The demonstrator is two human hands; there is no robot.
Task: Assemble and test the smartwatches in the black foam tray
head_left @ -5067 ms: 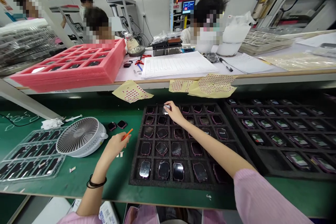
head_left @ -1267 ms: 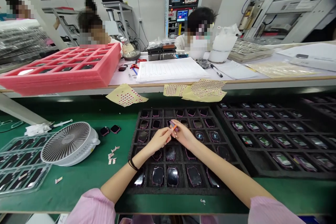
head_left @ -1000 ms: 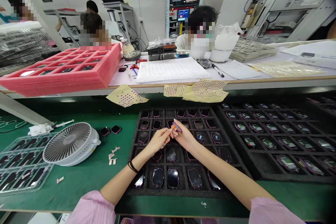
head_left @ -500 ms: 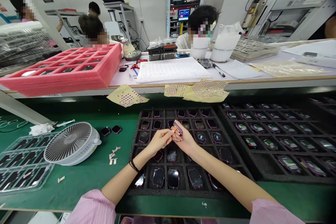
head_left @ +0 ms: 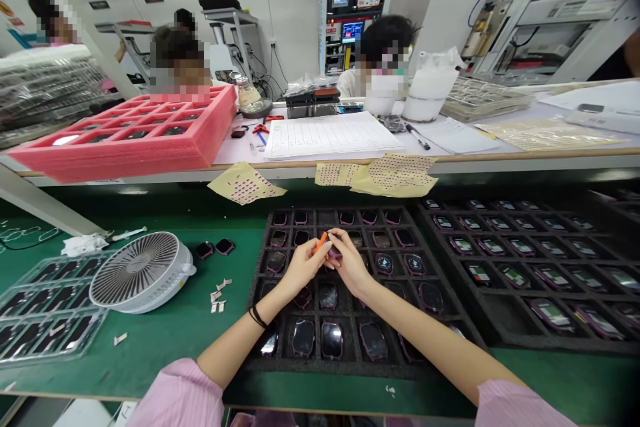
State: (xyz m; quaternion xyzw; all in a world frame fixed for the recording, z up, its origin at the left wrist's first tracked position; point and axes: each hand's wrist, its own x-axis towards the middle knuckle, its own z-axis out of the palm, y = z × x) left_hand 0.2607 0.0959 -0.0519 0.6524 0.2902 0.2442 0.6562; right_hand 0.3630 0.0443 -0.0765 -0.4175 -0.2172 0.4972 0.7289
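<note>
Above the black foam tray (head_left: 345, 365) of watch-like devices, my two hands meet. My left hand (head_left: 306, 268) pinches a small orange tool (head_left: 322, 240), which stands up at a slant between thumb and fingers. My right hand (head_left: 351, 268) has its fingers wrapped round a purple-framed device (head_left: 334, 251), mostly covered by the fingers. The orange tool is at the device's left side; whether its tip touches is hidden. Dark devices lie face up in the compartments beneath and around both hands.
A round grey fan (head_left: 141, 272) stands left, beside a clear plastic tray (head_left: 55, 353). Another black tray (head_left: 505, 340) of devices lies right. The raised shelf (head_left: 300, 167) holds a pink foam tray (head_left: 200, 147) and papers. People sit beyond.
The orange tool now stands upright in my left hand, where it lay low across the device before. My right hand's fingers have curled further over the device. The view has shifted slightly.
</note>
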